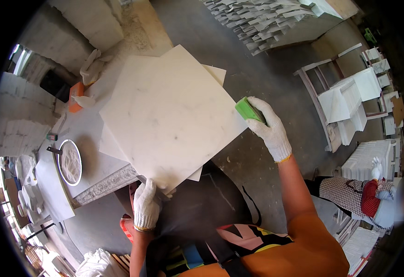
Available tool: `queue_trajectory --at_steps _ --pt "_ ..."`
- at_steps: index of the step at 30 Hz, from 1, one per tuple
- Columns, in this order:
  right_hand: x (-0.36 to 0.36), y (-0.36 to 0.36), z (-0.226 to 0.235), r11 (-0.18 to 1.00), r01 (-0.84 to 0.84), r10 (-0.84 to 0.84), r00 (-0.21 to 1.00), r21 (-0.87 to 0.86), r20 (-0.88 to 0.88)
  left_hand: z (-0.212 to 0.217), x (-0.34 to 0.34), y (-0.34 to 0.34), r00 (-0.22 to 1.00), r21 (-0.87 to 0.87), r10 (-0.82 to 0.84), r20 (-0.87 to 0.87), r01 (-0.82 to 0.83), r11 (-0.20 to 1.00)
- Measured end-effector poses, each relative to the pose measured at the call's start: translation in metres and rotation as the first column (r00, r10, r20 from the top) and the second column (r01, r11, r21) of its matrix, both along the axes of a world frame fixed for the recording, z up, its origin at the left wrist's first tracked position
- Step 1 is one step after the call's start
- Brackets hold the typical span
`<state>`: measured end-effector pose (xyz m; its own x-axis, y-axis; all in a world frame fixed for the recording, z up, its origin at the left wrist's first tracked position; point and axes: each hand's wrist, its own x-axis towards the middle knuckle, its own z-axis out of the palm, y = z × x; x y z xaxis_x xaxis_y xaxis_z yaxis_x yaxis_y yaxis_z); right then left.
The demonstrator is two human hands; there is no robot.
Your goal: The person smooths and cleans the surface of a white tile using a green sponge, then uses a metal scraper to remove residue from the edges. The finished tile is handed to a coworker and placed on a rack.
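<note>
A square white marble tile (174,115) with faint grey marks lies turned cornerwise on other pale tiles, whose corners (216,74) show from under it. My right hand (272,131), in a white knitted glove, is closed around a green sanding block (248,110) at the tile's right corner. Also gloved, my left hand (146,205) grips the near lower corner of the tile; its fingertips are partly hidden. The tiles rest on a grey stone-topped bench (102,168).
On the bench's left stand a metal bowl (71,161) of whitish contents and an orange box (76,98). Stone blocks (91,23) rise behind. Stacked slabs (276,21) lie far off; a rack of tiles (345,101) stands right. Another person (354,196) works at lower right.
</note>
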<state>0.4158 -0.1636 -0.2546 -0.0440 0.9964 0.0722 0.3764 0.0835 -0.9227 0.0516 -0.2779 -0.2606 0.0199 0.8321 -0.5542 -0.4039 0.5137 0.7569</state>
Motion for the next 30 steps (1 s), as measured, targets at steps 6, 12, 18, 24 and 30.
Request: queue_trajectory --at_steps 6,12,18,24,30 --pt "-0.008 0.007 0.006 0.946 0.036 -0.157 0.920 -0.322 -0.360 -0.004 -0.014 -0.006 0.995 0.012 -0.053 0.085 0.052 0.999" --pt "-0.006 0.010 -0.012 0.969 0.050 -0.140 0.917 -0.240 -0.374 -0.002 -0.011 -0.002 0.998 -0.018 -0.040 0.058 0.041 0.999" --pt "0.001 0.002 0.012 0.929 -0.011 -0.153 0.900 -0.371 -0.408 0.004 -0.002 -0.003 1.000 -0.002 -0.013 -0.002 0.013 1.000" --pt "-0.001 0.022 -0.017 0.982 0.008 -0.073 0.936 -0.188 -0.344 -0.002 -0.002 -0.002 0.998 0.051 -0.064 0.004 0.063 0.997" --pt "0.003 0.004 0.011 0.981 -0.031 -0.037 0.939 -0.191 -0.342 0.002 0.002 -0.002 0.999 0.093 -0.048 -0.007 0.049 0.994"
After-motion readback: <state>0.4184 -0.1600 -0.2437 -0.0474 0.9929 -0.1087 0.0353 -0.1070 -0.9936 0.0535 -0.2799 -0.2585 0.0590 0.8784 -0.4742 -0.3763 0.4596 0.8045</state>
